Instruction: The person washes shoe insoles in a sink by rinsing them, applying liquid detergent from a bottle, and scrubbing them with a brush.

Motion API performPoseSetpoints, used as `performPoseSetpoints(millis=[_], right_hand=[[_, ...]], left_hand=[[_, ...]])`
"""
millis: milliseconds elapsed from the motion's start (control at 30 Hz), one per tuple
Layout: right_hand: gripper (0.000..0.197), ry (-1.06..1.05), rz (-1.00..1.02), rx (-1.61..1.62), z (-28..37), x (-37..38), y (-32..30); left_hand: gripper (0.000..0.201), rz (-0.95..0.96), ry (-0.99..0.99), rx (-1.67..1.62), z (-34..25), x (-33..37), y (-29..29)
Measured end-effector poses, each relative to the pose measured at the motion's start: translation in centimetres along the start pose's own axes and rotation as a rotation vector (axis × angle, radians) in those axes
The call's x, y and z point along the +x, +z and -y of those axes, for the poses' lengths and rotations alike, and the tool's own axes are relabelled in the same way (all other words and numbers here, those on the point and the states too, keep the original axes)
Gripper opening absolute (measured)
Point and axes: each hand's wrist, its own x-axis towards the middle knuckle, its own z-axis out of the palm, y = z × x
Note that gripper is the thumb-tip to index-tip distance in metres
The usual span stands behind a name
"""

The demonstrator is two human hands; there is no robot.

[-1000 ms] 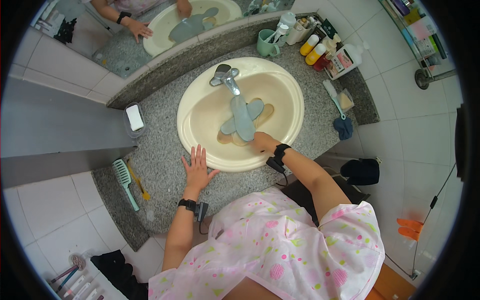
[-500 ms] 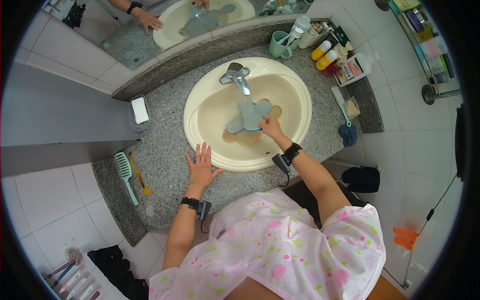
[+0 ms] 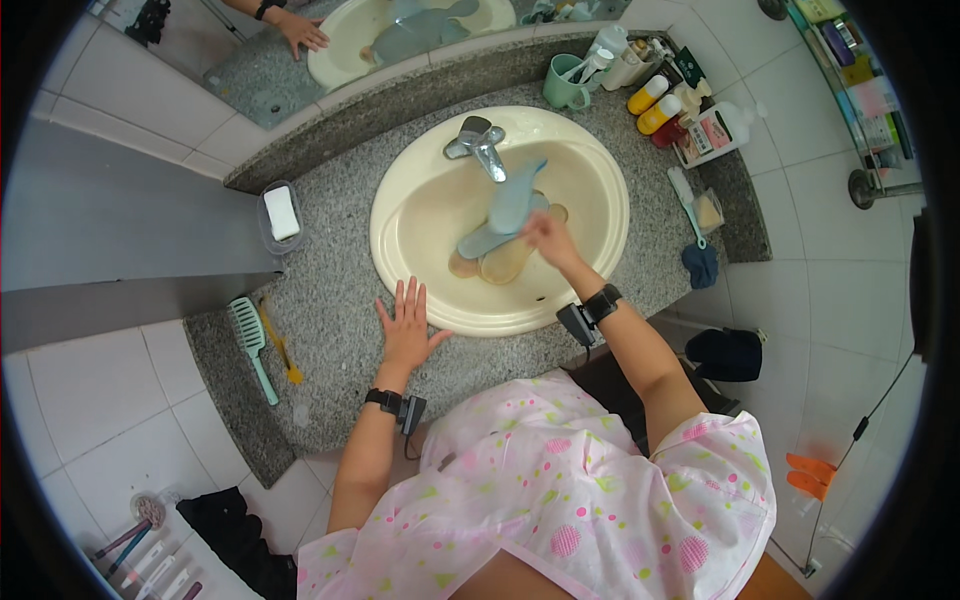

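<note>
Inside the cream washbasin (image 3: 402, 245) lie flat, rounded pieces shaped like shoe insoles. A grey-blue insole (image 3: 513, 203) slants up below the faucet (image 3: 487, 158), its tip pointing toward the far rim. Another grey-blue piece (image 3: 482, 240) lies lower, over a tan insole (image 3: 506, 262). My right hand (image 3: 550, 240) is over the basin at the upper insole's near edge, its fingers closed and slightly blurred; the grip itself is partly hidden. Flat on the basin's near-left rim and the counter, my left hand (image 3: 406, 325) rests with spread fingers, holding nothing.
A soap dish (image 3: 282, 217) and a mint hairbrush (image 3: 252, 345) are on the granite counter's left side. At the far right stand a green mug (image 3: 566, 82), several bottles and a white jug (image 3: 713, 135). A brush (image 3: 687, 205) lies near them. A mirror (image 3: 350, 45) borders the back.
The upper grey-blue insole has turned and its tip has swung up toward the faucet. My right hand has shifted slightly up; my left hand stays put.
</note>
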Motion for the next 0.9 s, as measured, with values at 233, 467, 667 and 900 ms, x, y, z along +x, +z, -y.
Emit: performPoseSetpoints(millis=[233, 467, 667, 900], right_hand=[[0.039, 0.125, 0.374, -0.534, -8.0, 1.5, -1.4], [0.059, 0.224, -0.232, -0.437, -18.7, 8.9, -8.5], [0.043, 0.270, -0.187, -0.542, -9.9, 9.7, -1.1], [0.030, 0.151, -0.246, -0.659, -11.3, 10.5, -4.8]], left_hand=[[0.103, 0.007, -0.011, -0.003, 0.2, -0.2, 0.1], [0.104, 0.023, 0.051, -0.043, -1.1, 1.8, -0.5], [0.104, 0.046, -0.055, -0.002, 0.4, -0.4, 0.0], [0.104, 0.051, 0.005, 0.001, -0.3, 0.9, -0.4]])
